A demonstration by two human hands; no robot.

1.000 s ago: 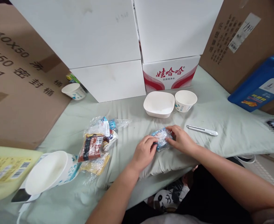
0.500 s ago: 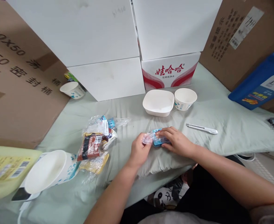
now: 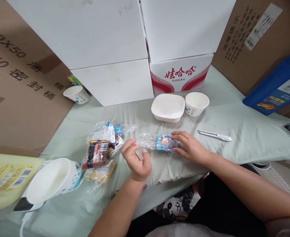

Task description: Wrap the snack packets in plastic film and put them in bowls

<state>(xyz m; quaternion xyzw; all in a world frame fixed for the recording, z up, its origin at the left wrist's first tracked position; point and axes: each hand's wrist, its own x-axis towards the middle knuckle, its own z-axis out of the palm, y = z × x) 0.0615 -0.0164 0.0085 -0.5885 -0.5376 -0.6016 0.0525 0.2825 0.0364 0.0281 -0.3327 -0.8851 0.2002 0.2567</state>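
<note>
On the green sheet (image 3: 233, 115), the blue packet (image 3: 163, 143) is pinned by the right hand (image 3: 188, 148) — the left hand (image 3: 136, 159), open and empty — so the clear wrap (image 3: 147, 140) is best pulled off flat.

I saw a pale green sheet (image 3: 224, 115) over the surface, white boxes (image 3: 93, 36) and brown cartons (image 3: 19, 82) stacked behind.

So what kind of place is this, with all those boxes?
Probably a storeroom or packing corner: big cardboard boxes and white cartons stand stacked around a cloth-covered table with paper bowls.
</note>
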